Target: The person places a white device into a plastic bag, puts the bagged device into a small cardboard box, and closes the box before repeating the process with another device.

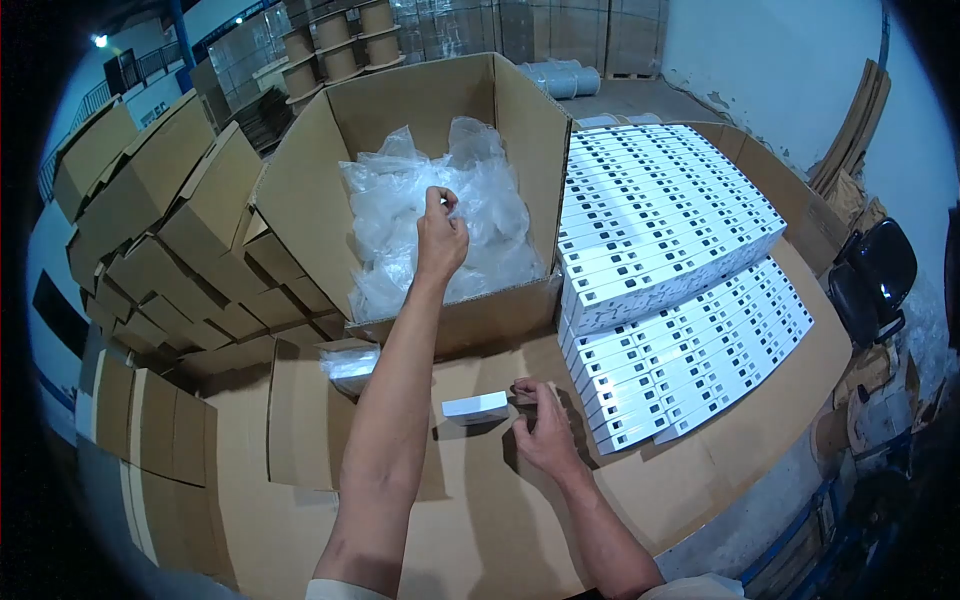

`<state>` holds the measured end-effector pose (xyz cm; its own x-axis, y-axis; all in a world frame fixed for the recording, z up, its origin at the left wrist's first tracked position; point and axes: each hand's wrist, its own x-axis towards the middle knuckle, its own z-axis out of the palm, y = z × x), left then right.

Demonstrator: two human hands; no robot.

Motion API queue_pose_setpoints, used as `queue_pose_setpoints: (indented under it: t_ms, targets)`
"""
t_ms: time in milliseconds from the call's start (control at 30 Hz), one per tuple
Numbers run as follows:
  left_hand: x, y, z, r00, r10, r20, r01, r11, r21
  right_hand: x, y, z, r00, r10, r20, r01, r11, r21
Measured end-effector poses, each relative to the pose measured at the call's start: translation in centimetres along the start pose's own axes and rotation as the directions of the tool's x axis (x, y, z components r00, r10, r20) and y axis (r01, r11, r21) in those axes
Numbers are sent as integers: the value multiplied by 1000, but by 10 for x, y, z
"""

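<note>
My left hand (pixel 441 235) reaches over a large open carton (pixel 300 190) heaped with clear plastic bags (pixel 400 210). Its fingers are curled into a pinch just above the bags; what they hold, if anything, is too small to make out. On the cardboard-covered table lies a small white box (pixel 475 408). Beside that box's right end is my right hand (pixel 548 432), its thumb and fingers apart with a gap between them. Small white boxes with dark squares (pixel 670 215) stand in tight stacked rows to the right of the carton.
A smaller open carton (pixel 305 420) with plastic-wrapped packs (pixel 350 367) sits at the left of the table (pixel 500 530). Folded brown cartons (pixel 165 265) pile up at far left. A black chair (pixel 875 275) is at right, cable spools (pixel 340 45) behind.
</note>
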<state>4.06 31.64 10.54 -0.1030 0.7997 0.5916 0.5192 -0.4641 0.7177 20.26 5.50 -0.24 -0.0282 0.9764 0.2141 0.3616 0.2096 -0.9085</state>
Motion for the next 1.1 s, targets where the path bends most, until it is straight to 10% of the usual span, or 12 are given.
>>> queue_pose_setpoints:
  t_ms: [533,633,1100]
  targets:
    - [3,9,-6,996,-59,74,53,995,80,0,-4,-2,1000,9,23,-9,1000,7]
    - [8,1,-3,988,90,-124,-100,992,-81,1,-4,-2,1000,20,21,-20,1000,11]
    - [-50,114,-84,932,-134,-336,-69,845,-530,-3,3,2,999,-9,-36,9,1000,25]
